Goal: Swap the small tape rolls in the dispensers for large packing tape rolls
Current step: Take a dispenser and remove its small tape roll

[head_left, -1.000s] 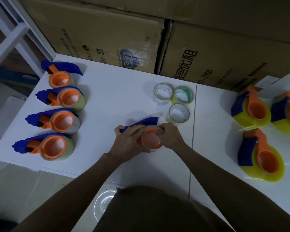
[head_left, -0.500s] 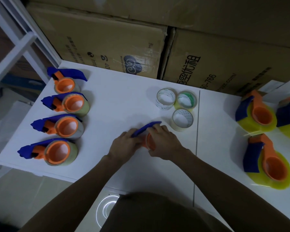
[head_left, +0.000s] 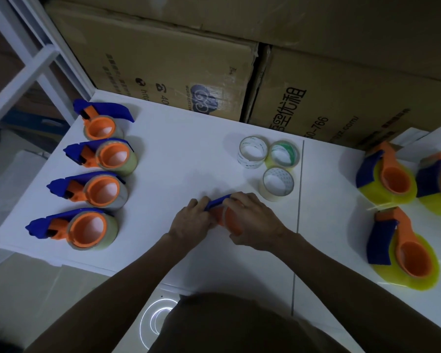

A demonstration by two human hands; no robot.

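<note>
Head view: both hands (head_left: 192, 222) (head_left: 256, 225) still clasping the dispenser (head_left: 220, 210), right hand now over its orange hub.

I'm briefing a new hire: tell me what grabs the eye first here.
Both hands, left hand and right hand, grip a blue-and-orange dispenser mid-table. Four dispensers with small rolls line the left edge; three on big yellow rolls sit right. Three loose rolls lie behind the hands.

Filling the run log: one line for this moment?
stage: pulling small roll | left hand: grips dispenser handle | right hand: grips small tape roll | removed rolls: three | yellow-roll dispensers: three
</note>
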